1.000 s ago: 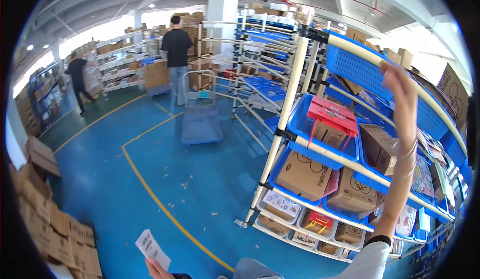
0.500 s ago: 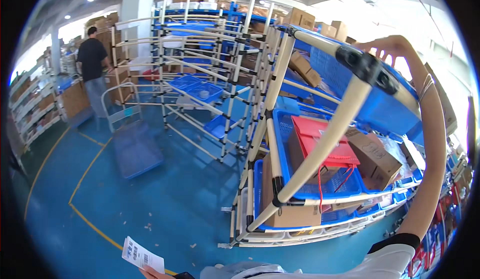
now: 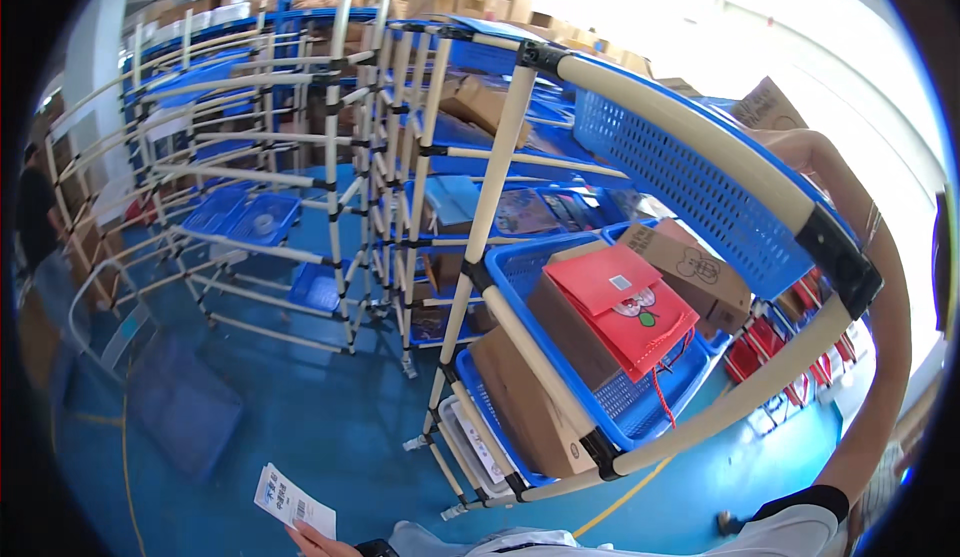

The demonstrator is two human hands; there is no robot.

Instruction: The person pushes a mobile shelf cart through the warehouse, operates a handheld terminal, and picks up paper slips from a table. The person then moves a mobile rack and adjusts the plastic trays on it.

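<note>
The left hand (image 3: 315, 540) is closed on a white paper slip (image 3: 293, 498), to the left of the pipe rack (image 3: 498, 157). The right hand (image 3: 790, 150) is up at the rack's top, by a blue basket (image 3: 680, 187). Its fingers are partly hidden, so I cannot tell how open it is or if it holds anything. Lower in the rack sits a red bag (image 3: 612, 302).
</note>
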